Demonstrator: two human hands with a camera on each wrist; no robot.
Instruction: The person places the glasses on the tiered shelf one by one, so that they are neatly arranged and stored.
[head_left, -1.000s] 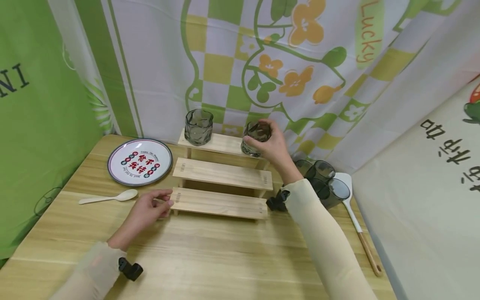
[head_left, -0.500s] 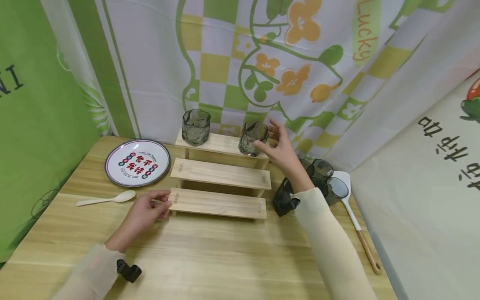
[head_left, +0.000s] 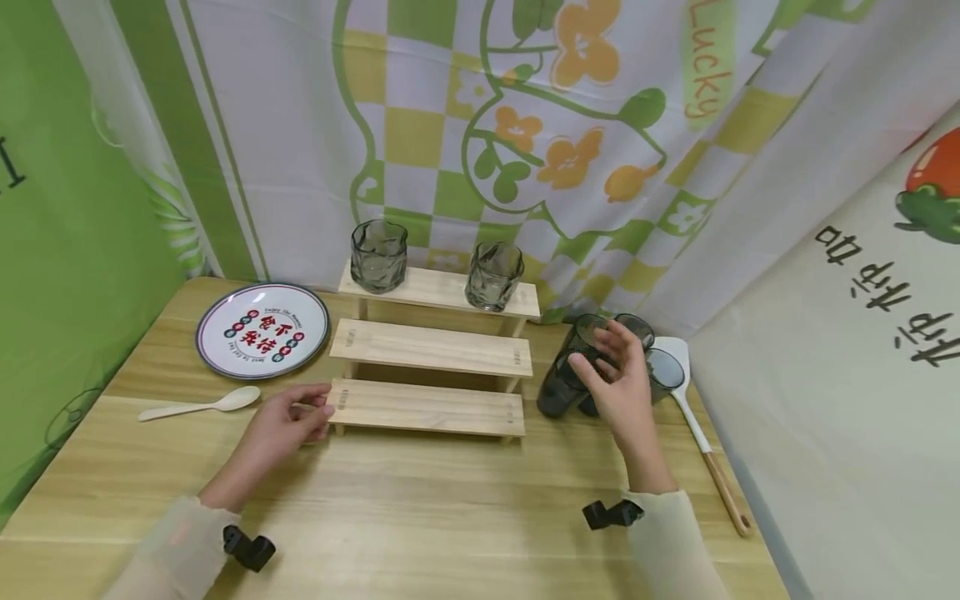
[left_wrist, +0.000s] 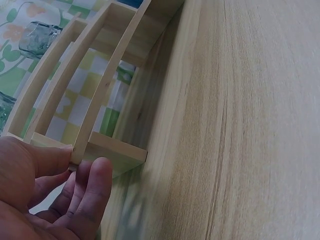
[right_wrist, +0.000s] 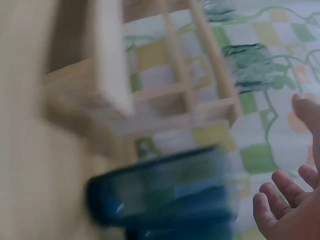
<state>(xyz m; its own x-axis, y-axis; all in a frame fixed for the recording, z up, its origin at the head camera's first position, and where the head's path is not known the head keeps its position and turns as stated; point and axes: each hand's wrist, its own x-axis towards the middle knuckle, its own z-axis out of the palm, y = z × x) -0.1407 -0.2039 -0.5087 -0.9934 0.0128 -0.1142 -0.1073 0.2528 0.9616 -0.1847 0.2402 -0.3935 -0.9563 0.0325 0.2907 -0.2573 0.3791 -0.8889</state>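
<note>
A three-step wooden rack (head_left: pixel 427 408) stands on the wooden table. My left hand (head_left: pixel 273 437) pinches the left end of its lowest board between thumb and fingers, as the left wrist view (left_wrist: pixel 77 160) also shows. Two short, wavy smoky glasses, a left one (head_left: pixel 378 260) and a right one (head_left: pixel 495 279), rest upright on the top board. My right hand (head_left: pixel 628 400) holds nothing; its fingers are spread and loosely bent in front of several tall dark glasses (head_left: pixel 555 393), partly hiding them. One tall glass (right_wrist: pixel 160 192) looks blurred in the right wrist view.
A white plate (head_left: pixel 225 342) with red lettering lies left of the rack, a pale spoon (head_left: pixel 202 407) in front of it. Right of the tall glasses lies a white spatula (head_left: pixel 693 417) with a wooden handle. A patterned curtain (head_left: pixel 420 133) hangs close behind the rack.
My right hand has let go of the right short glass on the top board and moved down and right to the tall glasses. The left hand keeps its grip on the rack.
</note>
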